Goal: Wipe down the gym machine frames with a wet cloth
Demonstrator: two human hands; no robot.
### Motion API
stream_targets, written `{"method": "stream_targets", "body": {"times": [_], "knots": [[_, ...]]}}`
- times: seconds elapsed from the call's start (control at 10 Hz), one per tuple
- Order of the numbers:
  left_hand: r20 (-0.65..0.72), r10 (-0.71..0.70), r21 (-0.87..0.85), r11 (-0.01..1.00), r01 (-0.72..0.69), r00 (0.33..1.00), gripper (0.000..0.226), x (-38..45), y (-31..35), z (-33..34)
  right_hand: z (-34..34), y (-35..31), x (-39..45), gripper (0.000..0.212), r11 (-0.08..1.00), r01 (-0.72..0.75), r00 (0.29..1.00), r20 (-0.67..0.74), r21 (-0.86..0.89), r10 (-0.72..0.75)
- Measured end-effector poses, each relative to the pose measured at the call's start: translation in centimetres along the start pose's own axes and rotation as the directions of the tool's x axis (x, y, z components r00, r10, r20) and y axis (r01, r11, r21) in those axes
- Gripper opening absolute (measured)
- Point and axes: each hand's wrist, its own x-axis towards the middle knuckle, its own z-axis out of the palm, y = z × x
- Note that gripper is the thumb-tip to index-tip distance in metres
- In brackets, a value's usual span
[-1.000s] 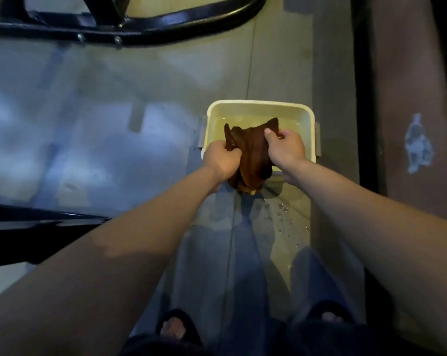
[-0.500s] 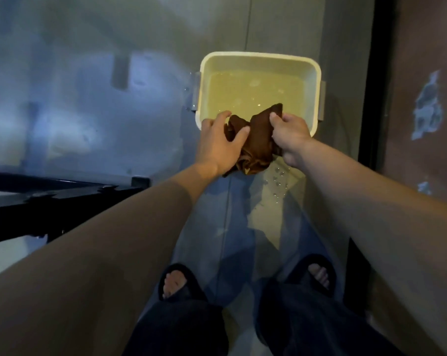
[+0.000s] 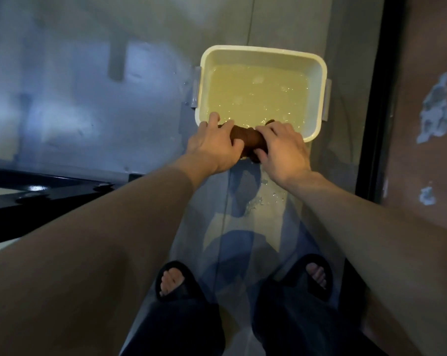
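Where tub [image 3: 320, 73] rim nears, left hand [image 3: 214, 147], right hand [image 3: 284, 147] grip rolled cloth [image 3: 248, 137] between them, seemingly wrung.

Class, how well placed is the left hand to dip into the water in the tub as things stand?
Probably well placed: the left hand grips the brown cloth at the near rim of the tub, the water lies open just beyond, nothing between, though it is busy.
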Motion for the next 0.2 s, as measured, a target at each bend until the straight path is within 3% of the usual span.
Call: {"method": "stream_targets", "body": {"times": [0.1,0.2], "knots": [[0.091,-0.009,0.05,0.999,0.004,0.996,0.078,0.2,0.2,-0.9,-0.4,-0.2,0.5,0.045,0.997,-0.074,0.997,0.024,-0.024,0.074],[0.056,-0.052,-0.105,0.993,0.058,0.997,0.093,-1.1,0.0,-1.9,-1.7,-1.6,0.3,0.062,0.982,-0.187,0.98,0.076,0.007,0.186]]}}
